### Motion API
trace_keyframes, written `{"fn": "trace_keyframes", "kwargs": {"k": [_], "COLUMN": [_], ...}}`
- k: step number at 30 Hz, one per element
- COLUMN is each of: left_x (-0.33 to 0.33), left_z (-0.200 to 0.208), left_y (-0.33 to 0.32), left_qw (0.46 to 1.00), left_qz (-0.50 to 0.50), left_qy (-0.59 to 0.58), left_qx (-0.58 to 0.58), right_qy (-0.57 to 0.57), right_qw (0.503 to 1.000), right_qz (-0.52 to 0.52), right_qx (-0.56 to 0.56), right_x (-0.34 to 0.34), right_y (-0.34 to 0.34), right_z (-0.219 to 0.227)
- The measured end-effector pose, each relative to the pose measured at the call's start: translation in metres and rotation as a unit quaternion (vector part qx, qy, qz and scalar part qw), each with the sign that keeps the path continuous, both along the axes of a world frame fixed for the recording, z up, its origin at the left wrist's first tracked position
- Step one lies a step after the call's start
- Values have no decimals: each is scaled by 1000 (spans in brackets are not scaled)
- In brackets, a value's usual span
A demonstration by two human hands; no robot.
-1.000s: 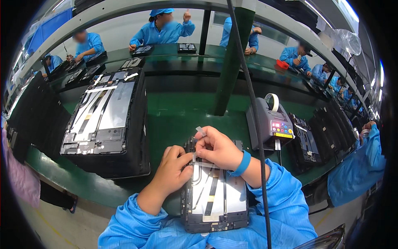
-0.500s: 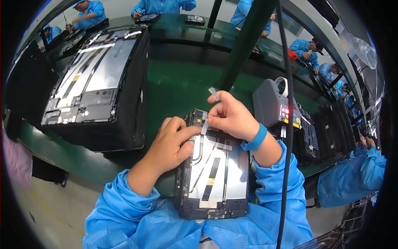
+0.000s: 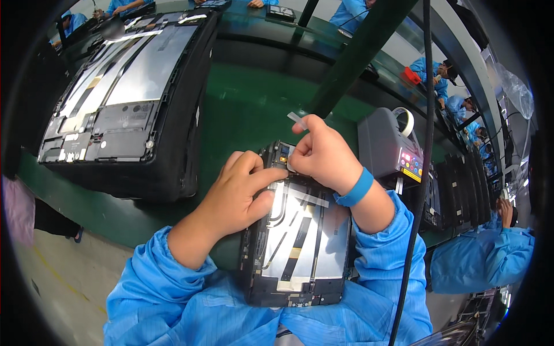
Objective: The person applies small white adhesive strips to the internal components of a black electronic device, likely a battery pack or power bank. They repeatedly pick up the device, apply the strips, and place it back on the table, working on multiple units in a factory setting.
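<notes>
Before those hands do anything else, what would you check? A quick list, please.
1. Open tablet turned inside up: ok, its inner parts show.
2. Left hand at the tablet: ok, index fingertip by its upper part.
3. Tape strip across the silvery panel: ok, in place.
4. Spare tape piece at hand: ok, sticking out from a raised finger of the right hand.
5. Right hand's grip: cannot tell, its fingers hide the spot.
</notes>
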State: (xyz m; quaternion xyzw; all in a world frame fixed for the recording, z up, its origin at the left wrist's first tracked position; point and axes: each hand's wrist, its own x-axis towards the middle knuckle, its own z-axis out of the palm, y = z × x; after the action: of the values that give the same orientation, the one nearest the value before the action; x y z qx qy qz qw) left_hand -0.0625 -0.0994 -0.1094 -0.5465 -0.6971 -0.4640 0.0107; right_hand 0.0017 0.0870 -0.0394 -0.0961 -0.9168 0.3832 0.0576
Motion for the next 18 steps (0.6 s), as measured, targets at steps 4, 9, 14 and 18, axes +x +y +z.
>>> {"fn": "trace_keyframes", "kwargs": {"k": [4,9,14,18], "left_x": [0,0,0,1], "left_z": [-1,2,2,3], "left_y": [1,0,-1,-1], "left_qw": [1000,1000,1000,999], "left_qz": [5,7,7,25], "left_qy": [3,7,3,33], "left_qx": [2,-5,-13,-18], "right_qy": [-6,-87,53,100], "right_qw": [999,983,995,982], "right_qz": [-2,-38,-25,98], "right_qx": [45,160,-77,-126], "right_x": [-3,-6,14,34], "right_y": [0,3,1,2], "right_z": [-3,9,-6,-23]}}
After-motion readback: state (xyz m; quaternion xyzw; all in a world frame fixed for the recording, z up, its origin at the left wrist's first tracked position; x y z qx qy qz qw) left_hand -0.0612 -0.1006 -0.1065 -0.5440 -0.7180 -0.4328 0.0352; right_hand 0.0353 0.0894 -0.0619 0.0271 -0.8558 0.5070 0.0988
